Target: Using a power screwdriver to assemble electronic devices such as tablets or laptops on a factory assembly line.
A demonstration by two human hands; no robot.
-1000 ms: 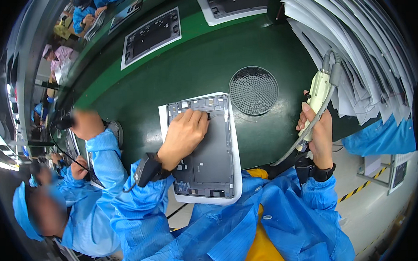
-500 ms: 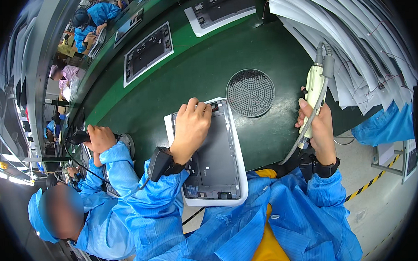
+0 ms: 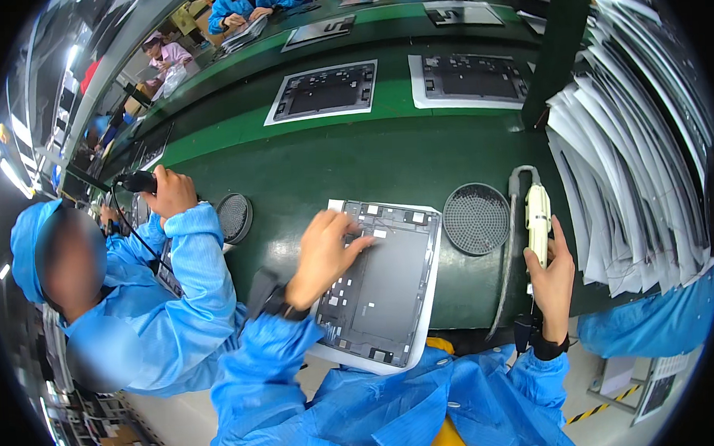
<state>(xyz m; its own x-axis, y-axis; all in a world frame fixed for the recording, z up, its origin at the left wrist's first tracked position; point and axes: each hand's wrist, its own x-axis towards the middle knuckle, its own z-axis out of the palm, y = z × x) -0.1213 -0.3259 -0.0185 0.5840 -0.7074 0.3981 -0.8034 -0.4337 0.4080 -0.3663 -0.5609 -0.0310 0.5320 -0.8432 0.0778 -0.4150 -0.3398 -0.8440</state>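
Note:
An opened tablet housing (image 3: 391,277) with a dark inside and small light labels lies on a white sheet (image 3: 355,364) at the bench's near edge. Over its upper left part is my left hand (image 3: 323,256), palm down. Its fingers are bent and the thumb reaches out sideways, with a gap between them and nothing visible held. My right hand (image 3: 552,278) is closed round the lower part of a pale yellow electric screwdriver (image 3: 538,215), held upright with a grey cable looping from its top. The screwdriver's tip is hidden by the hand.
Between housing and screwdriver sits a round dish of small holes (image 3: 476,219). White sheets (image 3: 626,179) stand stacked at the right. Two more housings (image 3: 327,90) (image 3: 472,78) lie on the green strip beyond. A co-worker (image 3: 161,287) in blue sits close on my left, holding a black tool (image 3: 136,182).
The view has shifted, showing more of the far bench. My left thumb has spread away from the fingers, and the hand sits lower on the housing. The right hand still grips the screwdriver.

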